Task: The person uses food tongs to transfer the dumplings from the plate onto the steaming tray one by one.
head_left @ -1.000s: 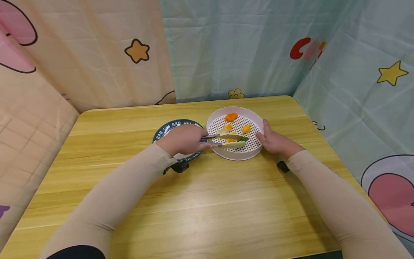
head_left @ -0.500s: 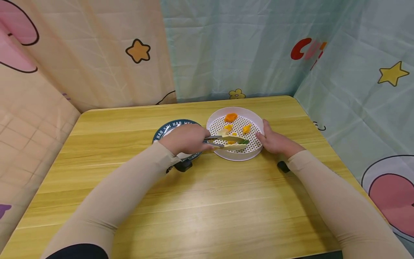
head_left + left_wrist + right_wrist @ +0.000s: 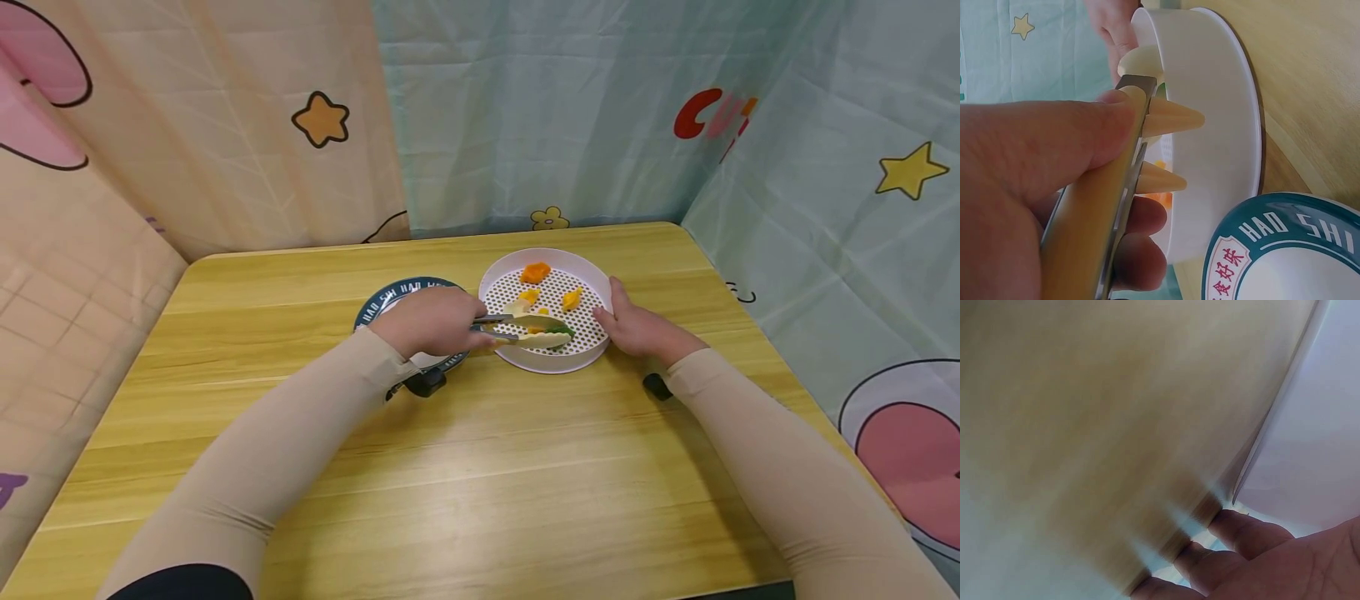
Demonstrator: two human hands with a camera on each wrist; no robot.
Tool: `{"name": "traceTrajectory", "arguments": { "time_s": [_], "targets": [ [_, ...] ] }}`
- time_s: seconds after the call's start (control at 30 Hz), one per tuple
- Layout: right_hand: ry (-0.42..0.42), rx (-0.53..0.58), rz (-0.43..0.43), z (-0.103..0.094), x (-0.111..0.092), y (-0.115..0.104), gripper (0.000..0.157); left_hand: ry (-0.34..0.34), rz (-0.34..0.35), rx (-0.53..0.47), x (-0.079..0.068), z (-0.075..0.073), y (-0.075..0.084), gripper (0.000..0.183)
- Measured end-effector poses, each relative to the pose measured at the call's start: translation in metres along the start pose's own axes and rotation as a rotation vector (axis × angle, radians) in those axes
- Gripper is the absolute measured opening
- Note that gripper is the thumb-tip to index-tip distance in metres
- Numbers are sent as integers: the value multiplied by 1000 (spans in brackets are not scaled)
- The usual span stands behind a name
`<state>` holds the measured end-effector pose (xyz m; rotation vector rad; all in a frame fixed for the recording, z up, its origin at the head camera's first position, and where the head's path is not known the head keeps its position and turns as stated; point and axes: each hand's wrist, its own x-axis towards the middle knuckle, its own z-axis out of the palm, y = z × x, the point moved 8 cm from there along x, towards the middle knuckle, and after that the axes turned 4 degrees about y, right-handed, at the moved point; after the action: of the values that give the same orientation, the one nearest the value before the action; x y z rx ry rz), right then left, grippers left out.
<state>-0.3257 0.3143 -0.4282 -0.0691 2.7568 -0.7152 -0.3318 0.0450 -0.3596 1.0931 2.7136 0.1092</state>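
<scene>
In the head view my left hand (image 3: 435,321) holds a pair of tongs (image 3: 491,319) with pale tips. The tips lie around a green piece (image 3: 561,331) inside a round, light-coloured steamer basket (image 3: 555,363) with a perforated floor. My left thumb presses along the tongs' cream handle (image 3: 1094,219) in the left wrist view. At the basket's right side is my right hand (image 3: 641,327), its thumb over the rim and its fingers along the outer wall. Orange (image 3: 536,272) and yellow pieces (image 3: 572,298) lie in the basket, with a pale piece near the tongs.
A plate (image 3: 382,300) with a dark teal lettered rim stands close to the basket's left, partly under my left hand. Both are on a wooden table (image 3: 487,475). Printed curtains (image 3: 525,108) hang behind and beside it.
My left hand has shifted slightly right. The tongs' tips have drawn closer together around the green piece, which has moved a little. My right hand and the basket stay where they were.
</scene>
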Motion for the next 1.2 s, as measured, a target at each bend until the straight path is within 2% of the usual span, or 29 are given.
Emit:
{"name": "traceTrajectory", "arguments": {
  "time_s": [0.2, 0.33, 0.43, 0.6, 0.7, 0.9, 1.07, 1.2],
  "targets": [
    [0, 1, 0, -1, -1, -1, 81, 21, 7, -43, -3, -1, -4, 36],
    [-4, -4, -2, 0, -1, -1, 81, 85, 14, -79, -11, -8, -12, 38],
    [-10, -4, 5, 1, 0, -1, 81, 167, -10, -106, -21, -14, -24, 37],
    [-22, -3, 25, 1, -1, -1, 83, 273, -103, -242, -49, -16, -48, 37],
    [-29, -5, 38, 0, -3, -1, 84, 294, -174, -306, -69, -9, -65, 38],
    [-36, -7, 46, 1, -3, -1, 85, 293, -304, -371, -113, 17, -100, 38],
    [-42, -15, 52, 2, -4, 0, 86, 291, -373, -343, -145, 36, -122, 36],
    [-41, -18, 41, 2, -4, -1, 87, 261, -402, -324, -163, 48, -135, 40]
  ]
}}
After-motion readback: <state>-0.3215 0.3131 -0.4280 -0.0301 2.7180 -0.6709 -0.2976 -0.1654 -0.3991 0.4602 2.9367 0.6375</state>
